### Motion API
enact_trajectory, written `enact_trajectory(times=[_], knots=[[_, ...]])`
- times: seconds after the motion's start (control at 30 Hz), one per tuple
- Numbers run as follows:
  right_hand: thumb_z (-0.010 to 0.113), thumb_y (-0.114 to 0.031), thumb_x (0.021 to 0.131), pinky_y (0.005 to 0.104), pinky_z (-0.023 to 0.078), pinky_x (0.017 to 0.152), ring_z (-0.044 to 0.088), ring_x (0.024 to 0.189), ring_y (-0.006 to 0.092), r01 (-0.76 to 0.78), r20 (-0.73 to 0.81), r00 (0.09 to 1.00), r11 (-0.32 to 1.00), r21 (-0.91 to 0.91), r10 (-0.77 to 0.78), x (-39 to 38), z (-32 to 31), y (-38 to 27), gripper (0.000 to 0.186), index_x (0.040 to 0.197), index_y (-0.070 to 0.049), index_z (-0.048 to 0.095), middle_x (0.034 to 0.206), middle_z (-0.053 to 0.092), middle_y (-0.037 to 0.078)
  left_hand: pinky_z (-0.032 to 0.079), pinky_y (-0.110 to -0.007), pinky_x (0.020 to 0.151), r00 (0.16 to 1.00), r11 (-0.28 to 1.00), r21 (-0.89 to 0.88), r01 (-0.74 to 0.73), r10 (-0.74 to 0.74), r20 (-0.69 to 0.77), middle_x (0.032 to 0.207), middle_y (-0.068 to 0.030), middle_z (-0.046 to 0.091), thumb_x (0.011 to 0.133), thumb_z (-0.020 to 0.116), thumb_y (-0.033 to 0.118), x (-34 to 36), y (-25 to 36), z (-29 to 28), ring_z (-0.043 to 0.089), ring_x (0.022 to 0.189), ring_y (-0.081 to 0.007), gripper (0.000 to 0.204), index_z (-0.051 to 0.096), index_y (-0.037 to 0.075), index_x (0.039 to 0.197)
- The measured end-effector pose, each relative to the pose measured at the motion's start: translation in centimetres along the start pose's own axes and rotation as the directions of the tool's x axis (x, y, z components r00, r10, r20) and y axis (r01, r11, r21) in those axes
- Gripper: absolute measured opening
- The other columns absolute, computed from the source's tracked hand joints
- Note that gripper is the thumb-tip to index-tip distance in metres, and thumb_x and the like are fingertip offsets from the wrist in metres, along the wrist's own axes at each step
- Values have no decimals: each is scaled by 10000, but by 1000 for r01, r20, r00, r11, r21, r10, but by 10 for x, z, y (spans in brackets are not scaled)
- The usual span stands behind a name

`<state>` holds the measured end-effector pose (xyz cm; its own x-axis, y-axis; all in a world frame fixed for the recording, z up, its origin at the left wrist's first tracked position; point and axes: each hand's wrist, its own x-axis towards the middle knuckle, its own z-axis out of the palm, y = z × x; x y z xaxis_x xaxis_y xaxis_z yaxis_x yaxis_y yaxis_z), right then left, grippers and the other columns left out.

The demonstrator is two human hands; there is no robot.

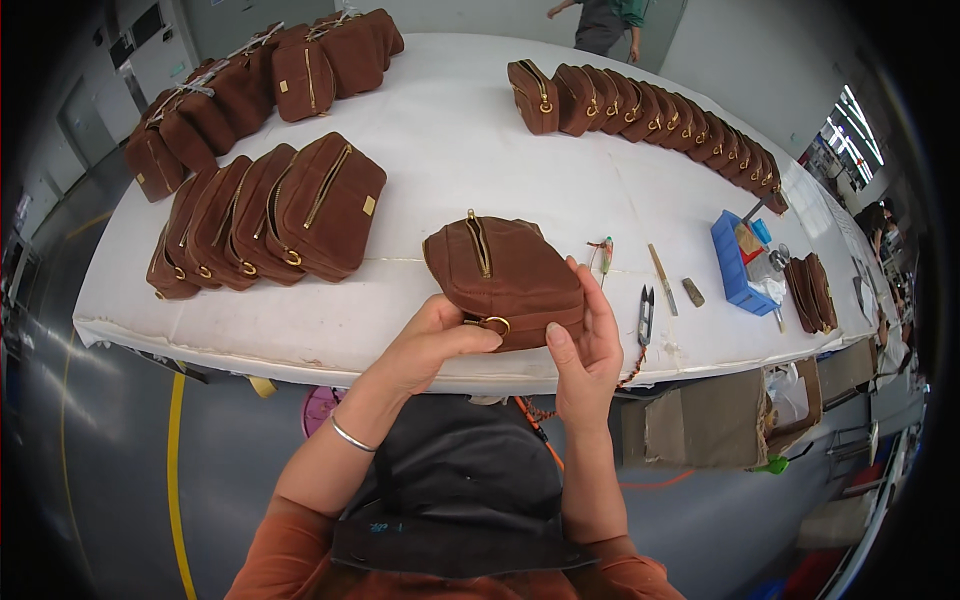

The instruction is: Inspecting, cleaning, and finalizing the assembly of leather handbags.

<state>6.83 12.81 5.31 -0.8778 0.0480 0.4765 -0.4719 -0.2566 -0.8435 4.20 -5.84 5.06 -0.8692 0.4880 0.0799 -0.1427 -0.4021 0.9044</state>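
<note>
The left hand (430, 343) and the right hand (592, 350) grip a brown zippered pouch (530, 275) between them, over the near edge of the white table (440, 110), in front of the person's body. The left hand closes on the pouch's near left corner, thumb beside a gold ring (496, 325); the right hand holds its right side, thumb on the near face and fingers along the side. The short gold zipper (481, 248) on the pouch's upper face is partly open.

Just right of the pouch lie a small tool with a green and orange handle (606, 255), thread snips (646, 315) on a braided cord (634, 372), a narrow flat stick (662, 280) and a small dark block (693, 292). Farther right stands a blue bin (735, 268) of supplies, with brown pieces (812, 290) beside it.

Similar pouches stand in a near left group (335, 220), a far left group (348, 62) and a far right row (533, 103). Another person (600, 30) is beyond the table's far edge.
</note>
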Motion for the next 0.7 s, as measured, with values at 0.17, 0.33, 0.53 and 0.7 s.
enact_trajectory(times=[0.17,0.33,0.53,0.7], knots=[[589,7,907,341,366,1078,433,1318,222,-6,-30,1000,1000,3,6,-9,0,9,577,1425,75,342,1445,419,176,451,-291,928,998,994,100,-42,46,-34,1197,-30,611,887,663,94,6,-1,23,551,1088,-108,368,581,33,1240],[588,4,921,313,422,1025,526,1219,192,-107,-137,986,993,-56,99,-18,2,14,541,1412,70,371,1372,501,149,447,-306,947,991,975,177,-136,134,24,1210,-6,596,921,665,152,7,-13,21,530,1104,-104,363,578,64,1262],[590,11,923,290,450,984,556,1171,172,-100,-154,984,994,-50,91,-21,-3,20,524,1406,57,395,1317,548,145,450,-309,943,993,975,192,-109,100,59,1211,-5,596,909,672,120,4,-21,17,535,1090,-105,387,571,57,1277],[614,7,914,296,439,1002,550,1175,172,-178,-76,981,984,18,179,-23,-18,19,526,1397,57,412,1314,550,142,446,-326,971,964,985,138,104,-134,230,1250,-56,587,823,746,92,0,-21,-6,536,1162,-157,574,502,28,1339]])
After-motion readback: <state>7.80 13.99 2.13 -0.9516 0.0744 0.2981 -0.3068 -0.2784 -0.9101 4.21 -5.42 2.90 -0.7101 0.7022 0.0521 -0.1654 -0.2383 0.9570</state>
